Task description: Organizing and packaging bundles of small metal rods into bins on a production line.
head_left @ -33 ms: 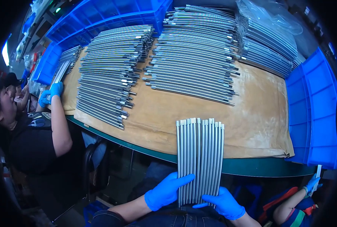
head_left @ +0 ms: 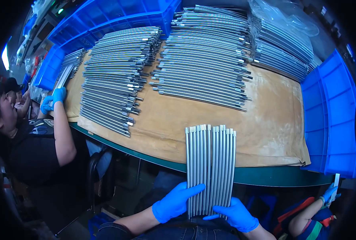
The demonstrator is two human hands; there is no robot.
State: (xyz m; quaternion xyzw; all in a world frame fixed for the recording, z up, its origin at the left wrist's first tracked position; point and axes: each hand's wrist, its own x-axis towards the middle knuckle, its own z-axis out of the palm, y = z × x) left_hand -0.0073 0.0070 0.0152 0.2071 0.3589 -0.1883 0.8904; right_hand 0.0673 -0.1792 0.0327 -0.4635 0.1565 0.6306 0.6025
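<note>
A flat row of several slim silvery metal rods point(head_left: 210, 160) stands upright before me, side by side, their upper ends against the table's near edge. A narrow gap splits the row near the top. My left hand point(head_left: 178, 201), in a blue glove, closes on the row's left side, thumb across the front. Lower down, my right hand point(head_left: 236, 215), gloved alike, grips the right side near the bottom ends. The fingers behind the rods are hidden.
Long rods lie in a left stack point(head_left: 114, 68) and a middle stack point(head_left: 202, 68) on the brown-covered table point(head_left: 178, 120). Plastic-wrapped rods point(head_left: 282, 48) lie far right. Blue bins point(head_left: 326, 116) border the table. A co-worker's gloved hands point(head_left: 58, 96) hold rods at left; another gloved hand point(head_left: 329, 195) shows at right.
</note>
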